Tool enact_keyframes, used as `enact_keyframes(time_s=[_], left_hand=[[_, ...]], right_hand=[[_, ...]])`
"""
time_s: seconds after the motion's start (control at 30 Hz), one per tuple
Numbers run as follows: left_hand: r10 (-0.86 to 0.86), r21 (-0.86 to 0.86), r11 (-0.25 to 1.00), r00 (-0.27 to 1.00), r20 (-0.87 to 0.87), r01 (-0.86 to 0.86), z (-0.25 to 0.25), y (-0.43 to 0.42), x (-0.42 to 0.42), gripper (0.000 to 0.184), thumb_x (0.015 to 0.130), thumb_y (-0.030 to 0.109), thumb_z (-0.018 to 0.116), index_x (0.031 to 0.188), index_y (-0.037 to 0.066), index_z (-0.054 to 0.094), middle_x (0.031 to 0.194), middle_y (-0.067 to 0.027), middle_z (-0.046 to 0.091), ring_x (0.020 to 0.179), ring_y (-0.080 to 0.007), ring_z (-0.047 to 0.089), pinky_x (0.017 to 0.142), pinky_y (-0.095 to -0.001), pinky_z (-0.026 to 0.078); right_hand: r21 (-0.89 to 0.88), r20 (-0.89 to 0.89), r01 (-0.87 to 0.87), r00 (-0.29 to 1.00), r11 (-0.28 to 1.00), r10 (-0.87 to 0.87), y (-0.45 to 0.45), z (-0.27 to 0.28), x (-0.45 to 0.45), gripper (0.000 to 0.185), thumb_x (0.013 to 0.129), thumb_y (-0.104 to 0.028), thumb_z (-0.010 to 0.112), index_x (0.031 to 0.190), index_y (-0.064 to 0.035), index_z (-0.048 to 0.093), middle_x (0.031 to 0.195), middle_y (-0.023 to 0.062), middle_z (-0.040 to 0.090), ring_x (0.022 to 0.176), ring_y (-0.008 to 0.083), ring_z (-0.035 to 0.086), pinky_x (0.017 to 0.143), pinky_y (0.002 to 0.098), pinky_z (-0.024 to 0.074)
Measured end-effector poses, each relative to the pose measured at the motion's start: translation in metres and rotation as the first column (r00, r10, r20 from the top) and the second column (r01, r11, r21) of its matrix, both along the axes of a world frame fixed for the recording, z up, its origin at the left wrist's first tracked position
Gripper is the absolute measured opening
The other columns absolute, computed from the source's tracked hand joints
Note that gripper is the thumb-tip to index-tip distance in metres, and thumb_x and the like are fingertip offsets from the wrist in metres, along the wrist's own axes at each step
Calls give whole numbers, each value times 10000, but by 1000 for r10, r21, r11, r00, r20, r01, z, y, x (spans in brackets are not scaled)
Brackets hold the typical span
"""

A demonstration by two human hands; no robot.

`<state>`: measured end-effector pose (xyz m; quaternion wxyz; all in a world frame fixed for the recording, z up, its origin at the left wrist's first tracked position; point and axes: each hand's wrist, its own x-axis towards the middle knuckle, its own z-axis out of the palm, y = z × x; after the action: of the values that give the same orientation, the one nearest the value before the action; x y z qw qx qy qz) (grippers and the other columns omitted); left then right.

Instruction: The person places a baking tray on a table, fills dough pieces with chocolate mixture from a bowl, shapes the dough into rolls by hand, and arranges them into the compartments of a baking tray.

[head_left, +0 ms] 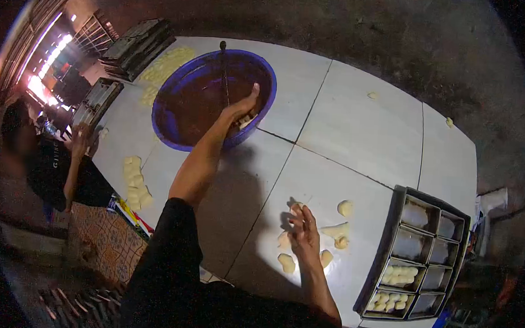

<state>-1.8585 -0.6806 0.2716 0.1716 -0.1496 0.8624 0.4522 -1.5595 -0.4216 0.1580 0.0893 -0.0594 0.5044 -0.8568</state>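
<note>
My left hand [241,108] reaches inside the right rim of a large blue-purple basin [160,120] with a dark brown inside. Its thumb points up and its fingers curl below; something pale shows by them, and I cannot make it out. A dark-tipped stick or handle [224,73] leans in the basin. My right hand [306,233] hovers low over the tabletop, fingers bent loosely and apart. Around it lie several pale dough pieces: a round one [345,208], a flattened one with a knob [340,236], and a small one [286,263] by the wrist.
At right stands a dark metal baking tin [394,259] with several compartments; two contain rows of dough balls [389,302]. Dough strips [135,184] lie on the white tiled table [359,139]. A co-worker [51,165] works at the left edge beside stacked tins [137,47].
</note>
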Motion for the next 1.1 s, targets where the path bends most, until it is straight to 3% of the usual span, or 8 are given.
enact_keyframes(time_s=[0.13,0.23,0.3,0.43,0.57,0.63,0.77,1.1], left_hand=[[-154,-199,977,908,-389,81,18,3,44,889,868,742,160,1038,-22,580,902,-105,587,824,-240,540,727,-381,410],[-80,441,882,974,-212,169,12,40,126,914,873,740,170,1037,-39,618,827,-109,649,750,-201,605,707,-376,467],[-195,872,490,975,108,2,9,80,200,942,869,742,198,1180,-71,557,962,-146,657,862,-205,634,796,-322,486],[182,811,544,974,137,-215,-19,109,277,719,919,556,443,1319,-40,406,1194,-184,569,1068,-260,579,929,-418,448],[37,743,669,999,13,-34,-19,117,321,464,881,174,549,1268,-59,444,1130,-149,594,1041,-181,580,899,-352,468],[-229,496,809,946,-228,315,-18,112,333,425,858,72,539,1252,-72,471,1085,-139,615,985,-163,599,864,-307,481],[-95,615,731,936,-339,297,-44,129,362,366,857,22,614,1195,-89,528,1042,-137,633,959,-163,613,814,-263,501],[-152,647,748,987,-53,149,-67,166,418,206,886,123,617,1001,-32,544,912,-100,611,784,-156,610,759,-312,544]], right_hand=[[-34,8,78,997,996,-78,-3,14,-10,789,883,-317,634,1460,-36,175,1315,116,451,1131,211,495,887,340,461],[-394,278,99,960,914,16,-10,18,-21,595,933,-263,568,1384,13,296,1170,124,545,1005,179,548,756,268,488],[-670,396,97,885,736,244,-11,14,-21,483,936,-258,562,1293,39,430,1117,119,565,920,154,566,682,245,491],[-112,443,272,874,956,-197,-6,18,5,291,939,-219,557,1051,44,614,1036,104,581,755,162,576,628,286,502],[715,-461,418,884,561,-72,5,53,46,452,782,-68,656,1222,-21,565,1148,131,497,1071,278,447,865,366,430],[710,-591,471,803,523,80,15,51,57,443,740,-26,680,1176,-46,600,1140,131,502,1028,284,482,826,357,454],[398,-421,457,861,796,-284,28,48,70,246,725,-19,682,969,-7,654,1166,130,524,1035,237,555,807,321,484],[566,-127,311,948,764,-292,57,43,151,235,856,-121,616,1061,-14,656,936,114,667,817,208,628,723,288,495]])
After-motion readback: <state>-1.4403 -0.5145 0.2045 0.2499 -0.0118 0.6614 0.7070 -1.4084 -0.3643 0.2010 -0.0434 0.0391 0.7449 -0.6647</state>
